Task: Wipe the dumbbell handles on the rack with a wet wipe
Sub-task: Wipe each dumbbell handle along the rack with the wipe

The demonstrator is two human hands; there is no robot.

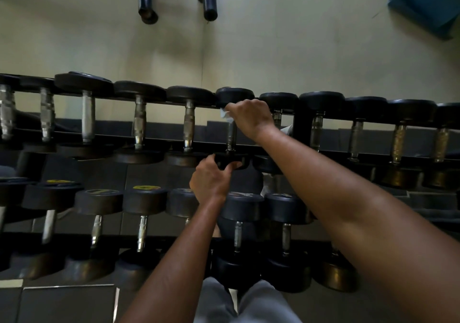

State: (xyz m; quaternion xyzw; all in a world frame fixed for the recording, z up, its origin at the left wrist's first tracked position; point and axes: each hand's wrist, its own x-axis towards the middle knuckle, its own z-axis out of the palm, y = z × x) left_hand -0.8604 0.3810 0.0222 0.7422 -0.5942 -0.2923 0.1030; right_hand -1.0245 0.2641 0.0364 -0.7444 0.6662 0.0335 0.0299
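A two-tier rack (301, 121) carries rows of black dumbbells with metal handles. On the upper row, my right hand (251, 117) grips the far end of one dumbbell's handle (231, 138) with a white wet wipe (225, 114) bunched under its fingers. That wipe peeks out at the left of my knuckles. My left hand (211, 177) holds the same dumbbell's near head (235, 160), thumb on top and fingers curled round its edge.
More dumbbells fill the upper row left (139, 121) and right (399, 143), and the lower row (237, 225) below my arms. A bench's black feet (209, 3) stand on the pale floor beyond. A blue object (425, 1) lies at top right.
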